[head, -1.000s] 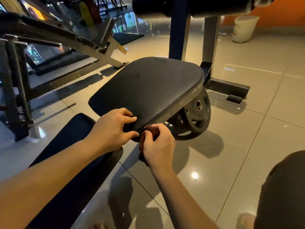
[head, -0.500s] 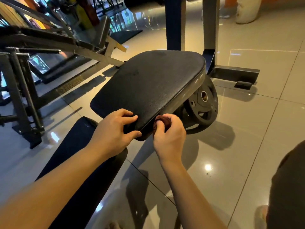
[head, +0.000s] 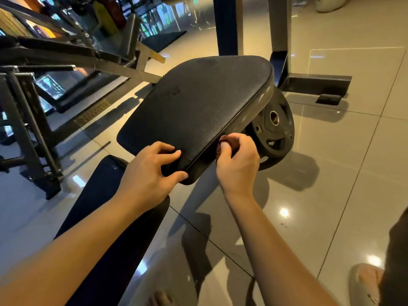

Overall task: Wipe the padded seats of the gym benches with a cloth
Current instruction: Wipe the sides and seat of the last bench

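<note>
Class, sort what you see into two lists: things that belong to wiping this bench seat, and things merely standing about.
In the job: padded seat; brown cloth, bunched in the right hand at the seat's edge; left hand, gripping the seat's near corner.

Standing about: weight plate, low beside the seat; metal frame at left; pale container, far right.

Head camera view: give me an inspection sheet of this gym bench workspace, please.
Surface: black padded seat, tilted.
Job's things: reddish-brown cloth bunched at the seat's right edge.
Clutter: weight plate standing on edge below the seat.
Grips: left grip holds the seat's near corner; right grip pinches the cloth.
Cables: nothing seen.
Surroundings: glossy tiled floor, second dark pad nearer, metal rack on the left.
</note>
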Demonstrator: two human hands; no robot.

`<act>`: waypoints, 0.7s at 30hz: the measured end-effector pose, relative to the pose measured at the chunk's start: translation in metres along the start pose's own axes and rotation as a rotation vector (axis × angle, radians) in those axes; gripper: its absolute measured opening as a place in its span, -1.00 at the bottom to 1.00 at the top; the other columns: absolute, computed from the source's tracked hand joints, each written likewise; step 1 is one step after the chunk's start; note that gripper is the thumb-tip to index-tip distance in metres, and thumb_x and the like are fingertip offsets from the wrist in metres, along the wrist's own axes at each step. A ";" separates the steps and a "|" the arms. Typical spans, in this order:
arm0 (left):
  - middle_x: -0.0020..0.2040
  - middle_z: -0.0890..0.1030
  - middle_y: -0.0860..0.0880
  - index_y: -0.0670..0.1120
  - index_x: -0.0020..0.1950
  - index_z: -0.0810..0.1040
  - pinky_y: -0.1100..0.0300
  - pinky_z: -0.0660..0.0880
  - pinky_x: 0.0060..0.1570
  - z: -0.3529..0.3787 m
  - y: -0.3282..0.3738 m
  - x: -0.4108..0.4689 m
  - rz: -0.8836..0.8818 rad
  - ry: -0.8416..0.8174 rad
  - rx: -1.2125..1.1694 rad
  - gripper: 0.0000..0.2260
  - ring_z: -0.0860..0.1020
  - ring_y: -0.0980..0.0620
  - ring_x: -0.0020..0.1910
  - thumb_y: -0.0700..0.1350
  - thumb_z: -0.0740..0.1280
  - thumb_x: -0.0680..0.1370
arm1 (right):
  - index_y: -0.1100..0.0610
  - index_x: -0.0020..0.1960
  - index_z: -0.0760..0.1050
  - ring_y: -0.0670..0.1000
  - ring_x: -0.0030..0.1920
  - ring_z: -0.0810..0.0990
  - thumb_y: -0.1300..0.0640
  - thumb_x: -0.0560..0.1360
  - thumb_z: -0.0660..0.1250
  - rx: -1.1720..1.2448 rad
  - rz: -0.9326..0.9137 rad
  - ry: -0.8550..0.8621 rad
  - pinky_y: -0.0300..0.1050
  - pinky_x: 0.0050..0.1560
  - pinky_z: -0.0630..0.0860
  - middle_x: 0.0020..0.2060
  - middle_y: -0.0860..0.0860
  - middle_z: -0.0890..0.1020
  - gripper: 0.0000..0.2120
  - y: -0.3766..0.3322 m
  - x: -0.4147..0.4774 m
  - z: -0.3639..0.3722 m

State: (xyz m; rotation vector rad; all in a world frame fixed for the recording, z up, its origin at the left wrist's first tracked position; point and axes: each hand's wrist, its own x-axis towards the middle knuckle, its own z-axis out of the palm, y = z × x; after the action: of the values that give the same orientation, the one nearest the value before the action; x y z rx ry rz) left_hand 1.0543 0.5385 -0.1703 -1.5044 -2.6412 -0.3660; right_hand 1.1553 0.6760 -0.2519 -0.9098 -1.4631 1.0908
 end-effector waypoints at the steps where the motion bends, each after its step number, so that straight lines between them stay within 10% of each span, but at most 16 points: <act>1: 0.34 0.51 0.09 0.01 0.43 0.55 0.28 0.37 0.13 0.000 0.000 -0.001 -0.001 -0.005 0.002 -0.50 0.42 0.12 0.34 0.10 0.47 0.52 | 0.14 0.08 0.58 -0.10 -0.02 0.55 0.23 0.58 0.36 0.001 0.010 -0.009 -0.37 0.04 0.48 -0.05 0.02 0.62 -0.90 0.000 -0.006 0.001; 5: 0.34 0.51 0.10 0.02 0.44 0.55 0.48 0.26 -0.01 0.000 -0.003 -0.003 0.000 -0.012 0.036 -0.49 0.38 0.21 0.31 0.11 0.47 0.51 | 0.13 0.12 0.58 -0.06 0.02 0.57 0.21 0.58 0.35 -0.001 -0.054 -0.210 -0.16 0.03 0.58 -0.01 -0.01 0.61 -0.87 -0.013 -0.069 0.002; 11: 0.34 0.50 0.11 0.02 0.44 0.54 0.24 0.35 0.17 0.000 -0.001 0.000 0.001 -0.011 0.003 -0.50 0.40 0.15 0.34 0.12 0.46 0.52 | 0.16 0.05 0.58 -0.07 -0.05 0.55 0.27 0.56 0.37 0.012 0.008 0.000 -0.17 -0.01 0.52 -0.08 0.01 0.59 -0.91 -0.001 0.002 -0.002; 16: 0.33 0.52 0.10 0.01 0.43 0.55 0.40 0.30 0.09 0.000 -0.002 -0.004 -0.010 -0.003 0.037 -0.49 0.43 0.15 0.32 0.12 0.47 0.50 | 0.12 0.12 0.60 -0.08 0.01 0.56 0.22 0.58 0.37 -0.018 -0.019 -0.202 -0.26 0.01 0.54 -0.02 -0.01 0.61 -0.87 -0.013 -0.064 0.003; 21: 0.32 0.51 0.11 0.02 0.42 0.56 0.41 0.30 0.01 0.000 -0.001 0.001 0.003 -0.005 0.017 -0.49 0.41 0.19 0.30 0.11 0.48 0.50 | 0.16 0.06 0.58 0.01 -0.01 0.57 0.25 0.56 0.37 -0.009 0.000 -0.044 -0.17 0.03 0.54 -0.06 0.04 0.60 -0.90 -0.003 -0.017 0.003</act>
State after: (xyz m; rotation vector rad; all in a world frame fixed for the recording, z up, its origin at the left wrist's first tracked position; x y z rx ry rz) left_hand 1.0529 0.5393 -0.1703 -1.5064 -2.6389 -0.3395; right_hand 1.1546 0.6589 -0.2537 -0.8966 -1.5056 1.1112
